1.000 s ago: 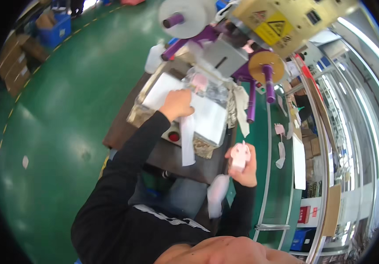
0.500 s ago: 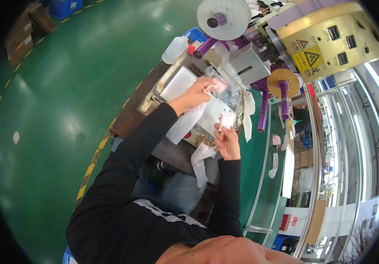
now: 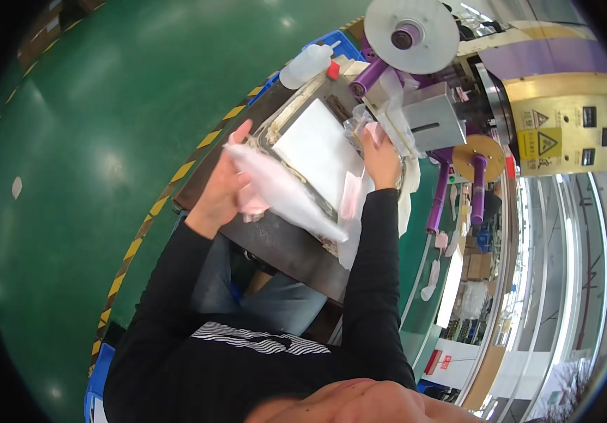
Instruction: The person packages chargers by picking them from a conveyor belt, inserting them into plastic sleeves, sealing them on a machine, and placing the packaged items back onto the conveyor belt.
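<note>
One pink block (image 3: 252, 201), held in left hand (image 3: 220, 192) above desk (image 3: 278, 244); likely light, rigid, best gripped by sides. One filmy sleeve (image 3: 286, 189), alongside, probably limp, slippery. Right hand (image 3: 382, 161): fingers narrow on pink piece (image 3: 372, 130) beside clear bag (image 3: 357, 125).

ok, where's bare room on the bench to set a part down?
Bare: the middle of the white panel, between the white film at the left hand and the right hand; also the dark tabletop between that film and the person's legs.

Crowded: the panel's right side, with the right hand, clear plastic and a pale pink piece.
</note>
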{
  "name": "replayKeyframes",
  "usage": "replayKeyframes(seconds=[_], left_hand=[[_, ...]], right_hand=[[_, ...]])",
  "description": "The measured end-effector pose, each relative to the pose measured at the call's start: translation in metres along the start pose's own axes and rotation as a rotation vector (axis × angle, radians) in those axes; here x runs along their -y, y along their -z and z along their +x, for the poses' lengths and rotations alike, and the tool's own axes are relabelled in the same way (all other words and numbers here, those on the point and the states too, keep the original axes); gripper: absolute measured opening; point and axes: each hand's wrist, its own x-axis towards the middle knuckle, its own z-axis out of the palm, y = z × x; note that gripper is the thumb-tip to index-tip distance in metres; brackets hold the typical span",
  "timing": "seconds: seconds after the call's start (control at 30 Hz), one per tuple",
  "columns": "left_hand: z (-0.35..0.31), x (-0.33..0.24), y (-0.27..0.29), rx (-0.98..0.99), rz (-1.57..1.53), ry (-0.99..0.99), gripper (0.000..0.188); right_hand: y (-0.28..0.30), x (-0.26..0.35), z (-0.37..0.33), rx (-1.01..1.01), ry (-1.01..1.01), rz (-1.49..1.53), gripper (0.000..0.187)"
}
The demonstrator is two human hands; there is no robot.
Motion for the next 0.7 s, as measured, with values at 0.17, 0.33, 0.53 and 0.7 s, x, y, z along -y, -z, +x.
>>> replayKeyframes(seconds=[0.17,0.33,0.53,0.7], left_hand=[[-0.047,-0.036,0.028,-0.118,-0.048,-0.006,0.084],[-0.09,-0.075,0.045,-0.237,0.066,0.002,0.081],[-0.054,-0.066,0.009,-0.215,0.498,0.035,0.078],[0.013,-0.018,0.024,-0.066,0.836,-0.032,0.073]], right_hand=[[-0.016,-0.003,0.025,0.013,0.084,-0.298,0.076],[-0.037,-0.01,0.025,-0.124,0.207,-0.415,0.081],[-0.037,-0.017,0.033,0.265,0.083,-0.175,0.072],[-0.002,-0.058,0.005,0.345,0.214,0.343,0.086]])
